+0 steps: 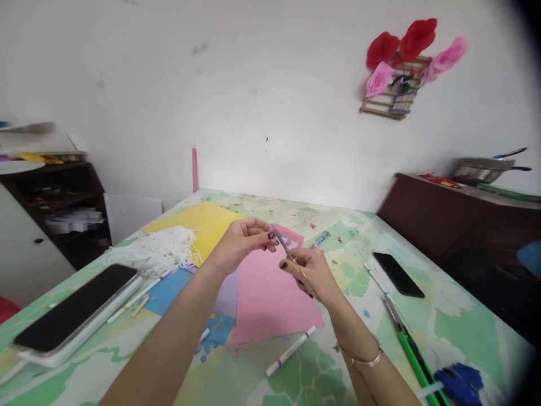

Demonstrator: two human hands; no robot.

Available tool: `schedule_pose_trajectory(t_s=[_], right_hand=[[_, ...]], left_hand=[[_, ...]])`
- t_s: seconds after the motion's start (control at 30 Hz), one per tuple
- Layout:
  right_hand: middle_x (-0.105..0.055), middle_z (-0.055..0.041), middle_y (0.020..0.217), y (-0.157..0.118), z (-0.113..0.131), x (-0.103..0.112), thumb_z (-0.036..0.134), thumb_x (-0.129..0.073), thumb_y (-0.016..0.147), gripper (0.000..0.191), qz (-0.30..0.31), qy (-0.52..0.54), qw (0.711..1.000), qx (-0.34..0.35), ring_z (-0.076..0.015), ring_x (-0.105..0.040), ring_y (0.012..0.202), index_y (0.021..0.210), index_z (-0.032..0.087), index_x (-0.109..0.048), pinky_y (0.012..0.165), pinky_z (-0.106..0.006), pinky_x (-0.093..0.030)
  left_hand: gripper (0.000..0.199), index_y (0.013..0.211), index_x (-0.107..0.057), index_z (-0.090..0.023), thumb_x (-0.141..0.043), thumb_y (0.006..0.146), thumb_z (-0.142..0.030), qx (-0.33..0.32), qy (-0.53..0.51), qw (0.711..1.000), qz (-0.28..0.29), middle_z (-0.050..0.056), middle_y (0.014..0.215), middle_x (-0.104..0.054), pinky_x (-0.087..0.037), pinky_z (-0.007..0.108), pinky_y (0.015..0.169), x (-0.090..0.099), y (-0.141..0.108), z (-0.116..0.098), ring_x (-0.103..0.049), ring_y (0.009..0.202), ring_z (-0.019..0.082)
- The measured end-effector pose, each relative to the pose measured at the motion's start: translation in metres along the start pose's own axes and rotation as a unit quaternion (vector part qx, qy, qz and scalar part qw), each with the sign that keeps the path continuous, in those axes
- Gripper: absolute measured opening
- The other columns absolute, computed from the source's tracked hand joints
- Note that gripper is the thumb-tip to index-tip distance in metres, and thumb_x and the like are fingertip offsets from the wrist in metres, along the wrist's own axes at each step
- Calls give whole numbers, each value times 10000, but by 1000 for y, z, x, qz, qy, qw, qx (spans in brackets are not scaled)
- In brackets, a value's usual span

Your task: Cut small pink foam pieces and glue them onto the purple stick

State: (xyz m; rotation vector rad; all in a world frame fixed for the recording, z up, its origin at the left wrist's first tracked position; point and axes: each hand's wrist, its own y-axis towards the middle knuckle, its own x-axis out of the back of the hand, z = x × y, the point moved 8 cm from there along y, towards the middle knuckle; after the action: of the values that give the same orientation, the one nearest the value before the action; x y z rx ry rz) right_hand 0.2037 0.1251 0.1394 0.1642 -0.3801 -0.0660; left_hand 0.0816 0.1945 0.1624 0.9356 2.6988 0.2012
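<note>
My left hand [253,237] is closed in a pinch, with a small bit of pink paper [273,228] showing at its fingertips. My right hand [310,270] grips gold-handled scissors [291,255], their blades pointing up and left toward the left fingertips. Behind the blades lies a pink paper strip [292,234] with cut-out holes. Beneath both hands a large pink paper sheet [270,299] lies flat on the table. A white marker [291,352] with purple bands rests by its lower edge.
On the left are a phone [76,307] on a white box, white shredded strips [156,248], yellow paper [207,217] and blue paper [169,290]. At right lie a black phone [398,273], a thin marker [376,279], a green-handled tool [416,358] and a blue object [459,383].
</note>
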Motion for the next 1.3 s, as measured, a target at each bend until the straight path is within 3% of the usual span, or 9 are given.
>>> schedule_pose_trajectory(t_s=[0.53, 0.77, 1.3], right_hand=[[-290, 93, 390, 0, -4, 1, 532, -710, 682, 465, -8, 33, 999, -16, -41, -264, 305, 556, 190, -420, 305, -188, -193], [-301, 97, 372, 0, -8, 0, 542, -703, 688, 414, 3, 36, 999, -27, -50, -267, 283, 623, 175, -524, 282, -193, -192], [-343, 98, 334, -1, -7, -1, 484, -680, 729, 389, 1, 39, 999, -26, -55, -284, 245, 583, 194, -467, 253, -183, -209]], left_hand=[[180, 797, -637, -138, -756, 695, -224, -11, 16, 1000, -5, 39, 652, -699, -435, 265, 602, 3, -1, -3, -651, 603, 151], [175, 790, -623, -139, -753, 696, -206, -8, 21, 1000, -14, 33, 649, -701, -443, 263, 607, 3, -1, -5, -655, 601, 148], [189, 798, -610, -143, -750, 690, -210, -2, 23, 1000, -13, 39, 661, -712, -451, 268, 617, 2, -1, -4, -663, 611, 154]])
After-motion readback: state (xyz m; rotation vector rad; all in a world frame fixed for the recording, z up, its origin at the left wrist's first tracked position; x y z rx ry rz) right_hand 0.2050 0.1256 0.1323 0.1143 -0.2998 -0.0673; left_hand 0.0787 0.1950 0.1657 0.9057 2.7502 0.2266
